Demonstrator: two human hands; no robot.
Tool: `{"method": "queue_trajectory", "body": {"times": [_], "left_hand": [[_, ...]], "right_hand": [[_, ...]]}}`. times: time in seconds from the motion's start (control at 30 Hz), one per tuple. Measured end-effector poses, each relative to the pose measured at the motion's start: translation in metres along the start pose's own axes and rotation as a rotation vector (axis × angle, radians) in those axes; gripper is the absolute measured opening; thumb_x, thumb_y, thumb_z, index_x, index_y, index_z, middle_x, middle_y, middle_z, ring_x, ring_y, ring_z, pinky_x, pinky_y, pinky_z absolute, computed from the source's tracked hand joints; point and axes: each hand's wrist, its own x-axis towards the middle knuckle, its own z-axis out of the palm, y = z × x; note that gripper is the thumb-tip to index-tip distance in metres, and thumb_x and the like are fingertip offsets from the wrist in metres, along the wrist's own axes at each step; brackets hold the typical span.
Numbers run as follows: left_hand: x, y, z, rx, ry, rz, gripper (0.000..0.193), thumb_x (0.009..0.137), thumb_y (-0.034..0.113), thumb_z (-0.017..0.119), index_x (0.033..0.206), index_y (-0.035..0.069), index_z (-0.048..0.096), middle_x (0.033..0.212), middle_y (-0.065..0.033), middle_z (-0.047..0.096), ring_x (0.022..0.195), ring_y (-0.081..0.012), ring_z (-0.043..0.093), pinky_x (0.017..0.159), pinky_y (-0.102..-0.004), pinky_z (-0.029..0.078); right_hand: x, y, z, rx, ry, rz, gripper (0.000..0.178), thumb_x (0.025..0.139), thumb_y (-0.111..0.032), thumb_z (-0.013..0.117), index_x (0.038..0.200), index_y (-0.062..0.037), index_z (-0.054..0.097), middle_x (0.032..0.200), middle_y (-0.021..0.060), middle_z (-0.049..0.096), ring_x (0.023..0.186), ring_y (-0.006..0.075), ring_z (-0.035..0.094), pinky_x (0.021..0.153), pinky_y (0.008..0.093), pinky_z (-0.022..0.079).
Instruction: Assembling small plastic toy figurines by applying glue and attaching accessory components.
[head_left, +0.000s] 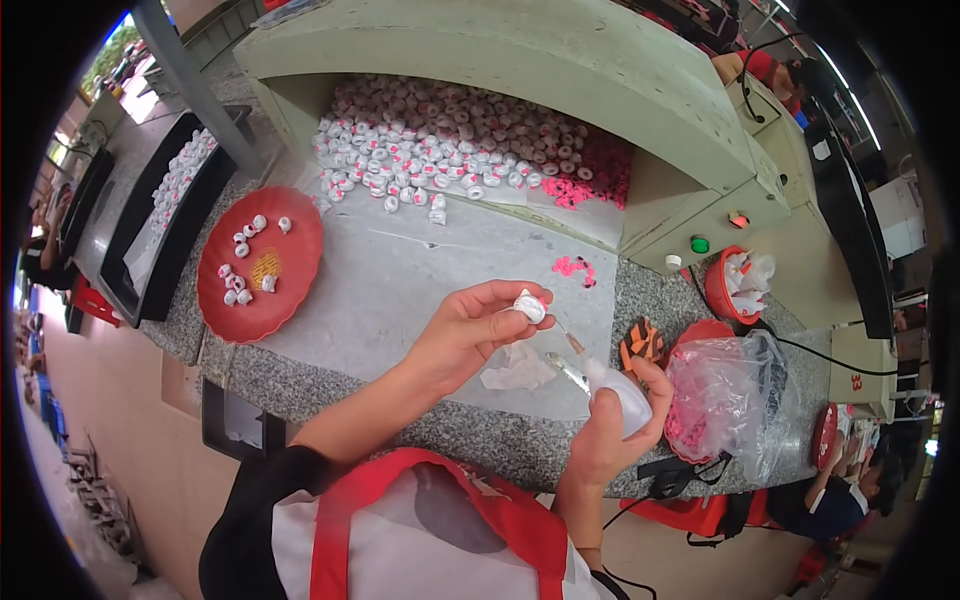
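Observation:
Between the thumb and fingers of my left hand [475,325] is a small round white piece [529,307] with a bit of pink on it. My right hand [612,420] is wrapped round a translucent white squeeze bottle [625,403]. The bottle's thin needle tip [573,342] points up and left, just short of the white piece. A slim metal tool, perhaps tweezers [568,371], juts out beside the bottle; how it is held cannot be made out. Under my hands lies a crumpled white tissue [518,368] on the white sheet [390,290].
Many white pieces [400,150] heap under the pale green machine housing [500,50], beside pink bits [605,175]. More pink bits [574,268] lie on the sheet. A red plate [290,295] with several pieces stands left. Right are a plastic bag [715,395] and a red bucket [728,297].

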Motion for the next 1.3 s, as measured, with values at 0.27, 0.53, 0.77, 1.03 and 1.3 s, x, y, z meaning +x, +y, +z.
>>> {"method": "queue_trajectory", "body": {"times": [0.27, 0.53, 0.77, 1.03, 1.3], "left_hand": [[-0.011, -0.004, 0.012, 0.38, 0.065, 0.266, 0.035, 0.077, -0.008, 0.055, 0.111, -0.003, 0.048, 0.106, -0.0129, 0.054, 0.098, -0.0237, 0.055, 0.082, -0.0325, 0.048], [-0.011, -0.006, 0.018, 0.359, 0.044, 0.358, 0.033, 0.074, -0.013, 0.054, 0.106, -0.004, 0.05, 0.108, -0.011, 0.049, 0.1, -0.0177, 0.052, 0.085, -0.0273, 0.045], [-0.009, -0.006, 0.017, 0.394, 0.056, 0.391, 0.031, 0.073, -0.013, 0.055, 0.103, -0.005, 0.049, 0.108, -0.0152, 0.049, 0.1, -0.026, 0.054, 0.082, -0.0323, 0.049], [-0.008, -0.007, 0.016, 0.415, 0.03, 0.413, 0.03, 0.073, -0.013, 0.055, 0.101, -0.005, 0.049, 0.108, -0.015, 0.049, 0.1, -0.0241, 0.054, 0.082, -0.032, 0.049], [-0.01, -0.004, 0.016, 0.511, 0.016, 0.454, 0.029, 0.073, -0.014, 0.054, 0.101, -0.004, 0.052, 0.108, -0.0158, 0.048, 0.099, -0.0231, 0.053, 0.084, -0.0315, 0.048]], "right_hand": [[-0.011, -0.012, -0.001, -0.18, -0.213, -0.15, 0.022, 0.069, -0.006, 0.058, 0.089, 0.0028, 0.054, 0.086, 0.0102, 0.055, 0.079, 0.016, 0.052, 0.073, 0.0269, 0.042], [-0.01, -0.009, -0.003, -0.161, -0.22, -0.217, 0.019, 0.071, -0.004, 0.057, 0.088, 0.0025, 0.054, 0.085, 0.0098, 0.055, 0.075, 0.0148, 0.052, 0.068, 0.025, 0.042], [-0.009, -0.008, -0.001, -0.152, -0.233, -0.186, 0.018, 0.072, -0.005, 0.058, 0.088, 0.0018, 0.054, 0.084, 0.009, 0.056, 0.074, 0.0142, 0.052, 0.067, 0.0243, 0.042], [-0.009, -0.005, -0.003, -0.187, -0.219, -0.231, 0.019, 0.072, -0.007, 0.059, 0.088, 0.0012, 0.054, 0.083, 0.0086, 0.056, 0.07, 0.014, 0.053, 0.064, 0.0241, 0.043], [0.001, -0.011, -0.002, -0.207, -0.291, -0.39, 0.02, 0.066, -0.004, 0.064, 0.083, 0.0005, 0.056, 0.071, 0.0111, 0.061, 0.057, 0.0204, 0.061, 0.051, 0.0258, 0.047]]}}
